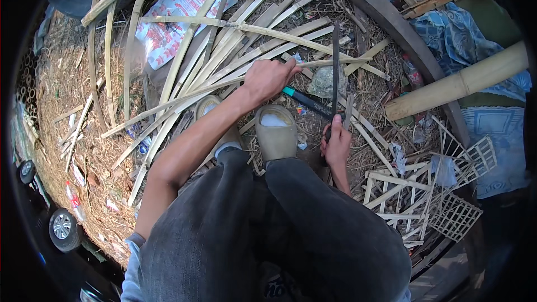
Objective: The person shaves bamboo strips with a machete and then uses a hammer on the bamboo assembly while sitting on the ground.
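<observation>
My left hand (269, 81) is closed round a long, pale bamboo strip (330, 62) that runs from lower left to upper right over a fan of other split strips (215, 59). In my right hand (337, 144) is the handle of a machete (335, 67); its long dark blade points away from me and crosses near the strip's right part. Between my hands lies a tool with a black and teal handle (305, 99), its far end partly hidden by the blade. A grey stone (321, 83) sits just beyond it.
Beside the hands, my feet in tan slippers (276, 134) rest among strips. To the right are a thick bamboo pole (458, 81), wooden lattice pieces (400, 193) and blue cloths (464, 36). A printed sack (182, 14) lies far left; a plastic bottle (74, 197) lies near a car wheel (64, 229).
</observation>
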### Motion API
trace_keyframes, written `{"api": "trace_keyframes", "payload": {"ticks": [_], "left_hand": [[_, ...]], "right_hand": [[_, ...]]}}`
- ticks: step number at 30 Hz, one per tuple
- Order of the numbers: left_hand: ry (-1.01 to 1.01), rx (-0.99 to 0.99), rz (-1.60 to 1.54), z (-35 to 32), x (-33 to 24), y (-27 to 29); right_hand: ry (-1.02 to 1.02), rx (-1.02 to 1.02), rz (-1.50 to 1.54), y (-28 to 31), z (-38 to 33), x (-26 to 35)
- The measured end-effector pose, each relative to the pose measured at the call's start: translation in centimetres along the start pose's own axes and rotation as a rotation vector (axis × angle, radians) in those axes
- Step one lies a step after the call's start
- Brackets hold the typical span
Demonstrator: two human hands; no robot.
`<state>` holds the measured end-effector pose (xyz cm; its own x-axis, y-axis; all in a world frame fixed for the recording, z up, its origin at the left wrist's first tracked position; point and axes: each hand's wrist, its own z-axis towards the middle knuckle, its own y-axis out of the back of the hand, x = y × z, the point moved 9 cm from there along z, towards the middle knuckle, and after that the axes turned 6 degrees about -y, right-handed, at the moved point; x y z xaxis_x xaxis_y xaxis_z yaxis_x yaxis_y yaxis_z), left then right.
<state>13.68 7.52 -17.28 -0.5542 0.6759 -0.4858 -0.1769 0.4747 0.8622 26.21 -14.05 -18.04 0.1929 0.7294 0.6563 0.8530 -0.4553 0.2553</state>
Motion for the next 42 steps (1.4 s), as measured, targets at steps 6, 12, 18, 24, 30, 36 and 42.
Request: {"api": "trace_keyframes", "payload": {"ticks": [6, 12, 18, 24, 30, 36, 42], "left_hand": [[-0.089, -0.078, 0.026, 2.1, -2.7, -0.4], [-0.139, -0.099, 0.013, 3.1, -3.8, -1.6], [-0.167, -0.201, 0.082, 3.1, -4.8, -1.8], [-0.179, -0.147, 0.03, 2.6, -4.4, -2.0], [-0.184, -0.084, -0.013, 3.4, -4.8, -2.1], [-0.185, -0.118, -0.021, 3.2, -4.1, -2.6], [-0.135, -0.002, -0.033, 2.4, -3.8, -2.7]], "right_hand": [[-0.055, -0.044, 0.09, 1.7, -0.9, -1.0], [-0.021, -0.019, -0.04, 1.7, -1.4, -0.9], [-0.138, -0.065, 0.004, 1.9, -2.0, -1.3], [0.103, -0.08, 0.185, 2.4, -4.8, 4.6], [0.203, -0.142, 0.064, 3.8, -2.0, 0.7], [-0.195, -0.011, 0.084, 2.3, -4.5, 1.6], [-0.355, 0.138, 0.302, 1.0, -4.3, 0.5]]}}
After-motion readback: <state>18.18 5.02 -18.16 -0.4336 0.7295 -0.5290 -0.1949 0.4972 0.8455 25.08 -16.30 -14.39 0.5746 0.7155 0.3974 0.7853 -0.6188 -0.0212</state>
